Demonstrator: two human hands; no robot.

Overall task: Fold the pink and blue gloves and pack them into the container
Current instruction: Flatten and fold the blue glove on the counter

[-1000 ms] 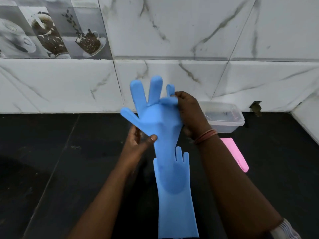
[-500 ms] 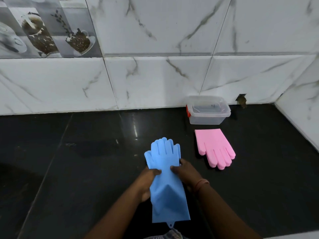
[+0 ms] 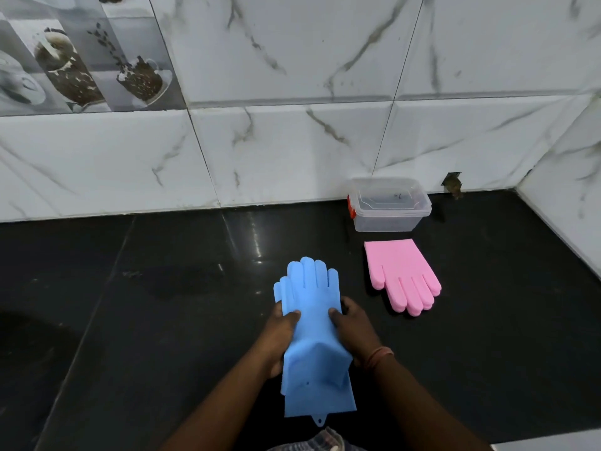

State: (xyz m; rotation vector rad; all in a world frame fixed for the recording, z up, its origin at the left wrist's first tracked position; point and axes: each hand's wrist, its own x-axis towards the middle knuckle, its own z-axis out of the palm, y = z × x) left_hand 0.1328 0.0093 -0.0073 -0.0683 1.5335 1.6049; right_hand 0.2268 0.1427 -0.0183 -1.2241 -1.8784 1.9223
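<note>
Two blue gloves [image 3: 310, 320] lie stacked one on the other on the black counter [image 3: 162, 320], fingers pointing toward the wall, cuffs toward me. My left hand [image 3: 279, 336] grips their left edge at the palm, thumb on top. My right hand [image 3: 353, 330] grips the right edge the same way. The pink gloves [image 3: 398, 275] lie stacked flat to the right, fingers pointing toward me. Behind them stands a clear plastic container [image 3: 388, 205] with its lid on and an orange clip on its left side.
A white marble-tile wall [image 3: 292, 141] runs along the back of the counter and turns forward at the right side [image 3: 566, 196]. A small dark hole [image 3: 452, 183] sits at the wall base right of the container.
A second ago I held one blue glove upright in the air above the other. Both now lie stacked on the counter under my hands. The view shifted, showing the pink gloves fully.
</note>
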